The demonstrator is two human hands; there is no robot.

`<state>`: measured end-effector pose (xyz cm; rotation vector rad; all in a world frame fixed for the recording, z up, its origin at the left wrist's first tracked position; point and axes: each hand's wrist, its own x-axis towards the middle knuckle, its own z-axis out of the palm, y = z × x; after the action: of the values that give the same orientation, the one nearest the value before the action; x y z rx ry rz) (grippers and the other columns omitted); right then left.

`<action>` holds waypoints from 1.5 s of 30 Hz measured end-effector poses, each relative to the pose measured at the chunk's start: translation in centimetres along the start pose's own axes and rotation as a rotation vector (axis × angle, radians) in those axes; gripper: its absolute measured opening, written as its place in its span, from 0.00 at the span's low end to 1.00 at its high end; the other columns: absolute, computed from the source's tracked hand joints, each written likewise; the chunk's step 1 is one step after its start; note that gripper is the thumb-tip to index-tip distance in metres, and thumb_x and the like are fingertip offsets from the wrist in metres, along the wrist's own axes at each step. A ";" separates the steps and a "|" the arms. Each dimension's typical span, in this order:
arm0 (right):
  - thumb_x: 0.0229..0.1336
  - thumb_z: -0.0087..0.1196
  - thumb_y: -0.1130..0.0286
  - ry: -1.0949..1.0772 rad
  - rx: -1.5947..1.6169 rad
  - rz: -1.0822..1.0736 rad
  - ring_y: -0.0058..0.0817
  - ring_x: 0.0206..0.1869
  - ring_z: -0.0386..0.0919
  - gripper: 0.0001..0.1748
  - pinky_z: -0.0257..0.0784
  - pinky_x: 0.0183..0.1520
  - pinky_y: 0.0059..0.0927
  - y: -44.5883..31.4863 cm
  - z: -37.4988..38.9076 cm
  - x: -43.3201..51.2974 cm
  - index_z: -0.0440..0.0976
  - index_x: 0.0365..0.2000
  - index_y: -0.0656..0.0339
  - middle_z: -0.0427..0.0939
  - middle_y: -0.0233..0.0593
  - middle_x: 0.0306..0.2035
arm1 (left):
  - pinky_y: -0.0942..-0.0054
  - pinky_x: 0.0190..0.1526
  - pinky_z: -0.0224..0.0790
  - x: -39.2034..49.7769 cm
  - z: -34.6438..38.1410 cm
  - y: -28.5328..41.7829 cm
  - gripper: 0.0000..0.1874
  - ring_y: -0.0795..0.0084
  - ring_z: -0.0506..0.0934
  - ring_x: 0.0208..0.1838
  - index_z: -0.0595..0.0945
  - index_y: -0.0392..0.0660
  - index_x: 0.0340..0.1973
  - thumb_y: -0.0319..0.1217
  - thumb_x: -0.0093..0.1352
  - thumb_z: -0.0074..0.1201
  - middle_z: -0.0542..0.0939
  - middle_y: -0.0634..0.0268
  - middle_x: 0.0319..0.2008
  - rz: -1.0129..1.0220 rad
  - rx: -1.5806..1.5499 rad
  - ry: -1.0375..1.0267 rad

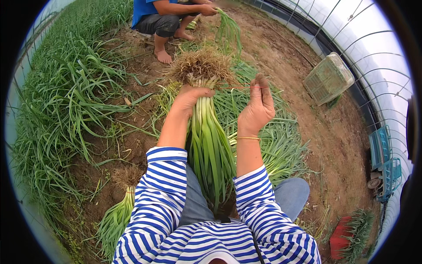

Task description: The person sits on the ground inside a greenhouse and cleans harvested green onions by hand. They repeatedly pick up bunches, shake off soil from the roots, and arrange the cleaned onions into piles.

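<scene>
A thick bunch of leafy green stalks, like garlic chives or leeks [209, 132], is held in my left hand [192, 97] just below its roots. The tangled brown roots [201, 64] point away from me, and the leaves hang towards my lap. To the right of the bunch, my right hand [257, 102] pinches a thin red tie [235, 87] between thumb and fingers. That tie runs taut from the bunch's neck to my fingertips. Whether it circles the stalks is hidden behind my left hand and the roots.
Cut greens [280, 145] lie heaped beyond and right of my hands. A tied bunch [123, 204] rests at lower left, near standing plants [66, 99]. A wooden-handled tool [126, 100] lies among leaves. Ahead squats a co-worker [158, 19] holding greens. At right are a crate [328, 79] and teal cart [384, 165].
</scene>
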<state>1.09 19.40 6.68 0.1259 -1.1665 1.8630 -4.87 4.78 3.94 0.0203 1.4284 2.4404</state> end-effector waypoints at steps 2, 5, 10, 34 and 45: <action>0.53 0.57 0.72 0.029 0.018 0.181 0.34 0.59 0.64 0.28 0.66 0.59 0.33 3.2 -1.1 0.6 0.61 0.51 0.76 0.66 0.50 0.54 | 0.71 0.28 0.72 -0.3 0.3 -0.2 0.17 0.68 0.79 0.25 0.77 0.26 0.31 0.22 0.47 0.64 0.79 0.54 0.24 0.033 -0.035 -0.003; 0.48 0.63 0.61 -0.021 0.203 0.519 0.41 0.59 0.62 0.43 0.63 0.61 0.37 5.3 -2.9 0.1 0.52 0.55 0.77 0.60 0.56 0.56 | 0.70 0.30 0.73 -0.6 0.1 -0.7 0.16 0.67 0.79 0.26 0.78 0.28 0.33 0.22 0.49 0.61 0.80 0.55 0.25 0.040 -0.129 -0.051; 0.42 0.63 0.50 -0.277 0.448 1.011 0.40 0.53 0.66 0.43 0.64 0.59 0.39 5.5 -2.8 1.0 0.59 0.49 0.74 0.64 0.50 0.51 | 0.63 0.35 0.74 0.2 -2.6 -1.8 0.23 0.59 0.79 0.30 0.75 0.27 0.42 0.26 0.52 0.56 0.79 0.50 0.29 -0.004 -0.359 -0.240; 0.56 0.36 0.36 -0.446 0.234 1.161 0.42 0.48 0.71 0.41 0.70 0.52 0.45 8.6 -1.8 6.4 0.66 0.50 0.66 0.70 0.48 0.51 | 0.65 0.28 0.72 -1.3 0.6 -4.9 0.19 0.61 0.77 0.28 0.77 0.38 0.41 0.41 0.65 0.51 0.78 0.53 0.26 -0.095 -0.380 -0.528; 0.51 0.39 0.31 -0.505 -0.049 0.995 0.35 0.40 0.76 0.46 0.74 0.44 0.39 0.0 1.4 7.9 0.66 0.49 0.68 0.76 0.44 0.39 | 0.62 0.39 0.75 -1.8 1.1 -3.6 0.25 0.62 0.79 0.38 0.74 0.37 0.48 0.30 0.55 0.61 0.79 0.54 0.40 -0.016 -0.360 -0.494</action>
<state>-3.98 23.38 11.42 -0.0312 -1.8287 2.7582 -2.03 6.86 1.69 0.4890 0.7696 2.4111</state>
